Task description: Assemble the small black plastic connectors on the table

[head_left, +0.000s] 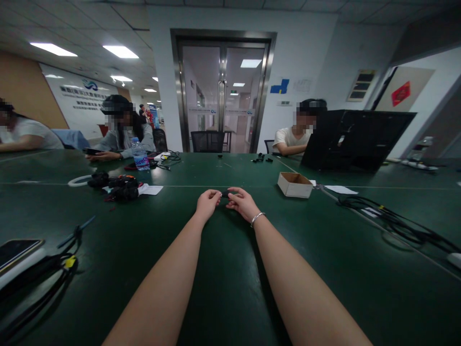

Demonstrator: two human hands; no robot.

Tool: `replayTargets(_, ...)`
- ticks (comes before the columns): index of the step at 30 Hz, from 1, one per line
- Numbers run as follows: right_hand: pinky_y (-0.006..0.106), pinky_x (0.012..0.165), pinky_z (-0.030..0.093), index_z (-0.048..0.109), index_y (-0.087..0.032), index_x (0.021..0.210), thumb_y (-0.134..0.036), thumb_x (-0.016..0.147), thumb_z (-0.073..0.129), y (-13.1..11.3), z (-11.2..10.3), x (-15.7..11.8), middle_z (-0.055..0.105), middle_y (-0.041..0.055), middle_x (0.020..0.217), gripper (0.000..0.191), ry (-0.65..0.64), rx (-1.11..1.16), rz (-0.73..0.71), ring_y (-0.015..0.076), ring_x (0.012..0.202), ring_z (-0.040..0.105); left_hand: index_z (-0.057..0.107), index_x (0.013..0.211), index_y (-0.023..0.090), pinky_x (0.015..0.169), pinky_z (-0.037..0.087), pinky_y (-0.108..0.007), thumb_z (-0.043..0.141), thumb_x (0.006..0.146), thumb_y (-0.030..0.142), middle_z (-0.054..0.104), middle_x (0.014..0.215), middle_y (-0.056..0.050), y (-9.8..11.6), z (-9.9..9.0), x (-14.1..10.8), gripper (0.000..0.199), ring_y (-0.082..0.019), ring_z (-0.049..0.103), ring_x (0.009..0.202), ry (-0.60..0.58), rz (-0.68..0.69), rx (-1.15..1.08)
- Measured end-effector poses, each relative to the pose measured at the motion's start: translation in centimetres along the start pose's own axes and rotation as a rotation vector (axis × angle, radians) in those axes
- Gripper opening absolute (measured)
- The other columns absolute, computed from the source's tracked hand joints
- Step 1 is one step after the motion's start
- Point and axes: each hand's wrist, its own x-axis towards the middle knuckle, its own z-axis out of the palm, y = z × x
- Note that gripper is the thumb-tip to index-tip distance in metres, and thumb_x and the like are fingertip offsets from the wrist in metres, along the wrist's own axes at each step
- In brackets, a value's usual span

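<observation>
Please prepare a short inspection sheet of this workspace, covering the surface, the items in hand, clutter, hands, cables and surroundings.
Surface: green table with thin pale seams.
Job's things: small black item, too small to identify.
Clutter: open box, water bottle, phone.
Hands: left hand and right hand both pinch the item.
Cables: black bundles at left and right.
Surroundings: seated people, glass doors.
</observation>
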Motion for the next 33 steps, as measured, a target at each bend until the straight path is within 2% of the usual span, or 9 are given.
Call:
replayTargets(6, 0.028, 0.059, 0.058, 0.06, -0.016, 0.095, -0.007, 0.076, 0.067, 0.06, -0.36, 0.04, 0.054, -0.0031, 0.062, 0.022, -0.031, 0.021, -0.001, 0.0099, 0.052, 0.056, 0.061, 0.075, 0.01, 0.054, 0.043, -0.023, 0.062, 0.076, 0.033, 0.06, 0.065, -0.004, 0.62, -0.08, -0.1, 0.023, -0.01, 0.052, 0.055, -0.01, -0.073, 0.04)
replayTargets(14, 0.03, 0.062, 0.057, 0.061, -0.017, 0.096, -0.014, 0.07, 0.074, 0.15, -0.83, 0.14, 0.056, -0.0022, 0.068, 0.029, -0.113, 0.036, -0.012, 0.0103, 0.054, 0.057, 0.06, 0.068, 0.012, 0.046, 0.039, -0.023, 0.05, 0.079, 0.053, 0.058, 0.057, -0.003, -0.1, -0.43, 0.27, 0.044, -0.01, 0.048, 0.045, -0.041, -0.048, 0.234)
replayTargets(17, 0.031, 0.063, 0.057, 0.061, -0.017, 0.096, -0.015, 0.07, 0.074, 0.15, -0.83, 0.13, 0.057, -0.0019, 0.068, 0.029, -0.121, 0.05, -0.008, 0.0104, 0.054, 0.057, 0.059, 0.067, 0.013, 0.045, 0.039, -0.023, 0.049, 0.079, 0.056, 0.057, 0.057, -0.003, -0.2, -0.44, 0.26, 0.046, -0.01, 0.049, 0.046, -0.044, -0.05, 0.271)
replayTargets(25, 0.028, 0.06, 0.058, 0.058, -0.014, 0.093, -0.015, 0.076, 0.072, -0.23, -0.46, -0.01, 0.055, -0.0024, 0.059, 0.022, -0.048, 0.051, 0.063, 0.0087, 0.049, 0.053, 0.061, 0.074, 0.013, 0.047, 0.041, -0.022, 0.051, 0.08, 0.047, 0.058, 0.063, -0.003, -0.02, -0.36, 0.01, 0.036, -0.011, 0.051, 0.052, -0.072, -0.014, 0.261)
replayTargets(29, 0.027, 0.057, 0.058, 0.056, -0.012, 0.086, -0.02, 0.086, 0.065, -0.41, -0.14, -0.05, 0.051, -0.0041, 0.052, 0.012, -0.009, 0.012, 0.1, 0.0065, 0.042, 0.046, 0.062, 0.085, 0.015, 0.051, 0.043, -0.021, 0.059, 0.076, 0.036, 0.062, 0.079, -0.005, -0.04, -0.29, -0.09, 0.023, -0.013, 0.055, 0.066, -0.06, 0.046, 0.21)
replayTargets(33, 0.027, 0.054, 0.058, 0.053, -0.013, 0.079, -0.029, 0.089, 0.062, -0.32, 0.08, 0.06, 0.051, -0.0027, 0.051, 0.022, 0.004, -0.026, 0.097, 0.0064, 0.039, 0.045, 0.062, 0.09, 0.015, 0.059, 0.045, -0.022, 0.066, 0.069, 0.026, 0.063, 0.09, -0.007, 0.06, -0.32, -0.21, 0.024, -0.014, 0.057, 0.074, -0.078, 0.134, 0.151)
